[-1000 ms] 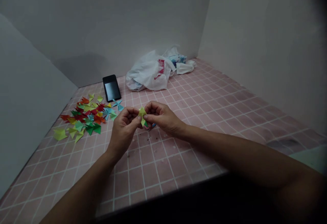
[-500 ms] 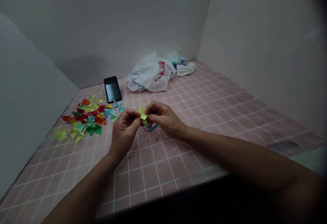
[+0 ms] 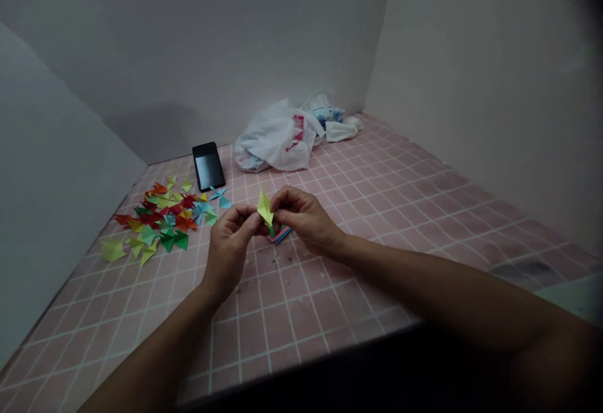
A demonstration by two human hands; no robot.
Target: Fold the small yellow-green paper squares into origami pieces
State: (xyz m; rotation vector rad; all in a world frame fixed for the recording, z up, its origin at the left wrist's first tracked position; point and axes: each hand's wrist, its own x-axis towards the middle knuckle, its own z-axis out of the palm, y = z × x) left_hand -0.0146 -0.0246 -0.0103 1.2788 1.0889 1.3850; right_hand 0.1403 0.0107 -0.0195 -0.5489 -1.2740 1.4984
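A yellow folded origami paper [image 3: 264,206] stands upright between my two hands, its tip pointing up. My left hand [image 3: 232,235] pinches its left side between thumb and fingers. From the other side, my right hand [image 3: 306,219] pinches it with thumb and forefinger. Just below and behind lies a small stack of coloured paper [image 3: 281,234], pink and blue at its edges and partly hidden by the hands. Left of my left hand spreads a pile of small folded paper pieces [image 3: 162,215] in red, orange, yellow, green and blue.
A black phone [image 3: 208,166] lies behind the pile. Toward the back wall sits a crumpled white plastic bag [image 3: 277,136] with red print, beside a blue and white packet [image 3: 327,114]. The table [image 3: 377,199] has a pink checked cover; walls enclose its back and sides.
The yellow paper has turned slightly and now shows a taller, broader face between my fingers. My left hand has shifted a little to the right and down.
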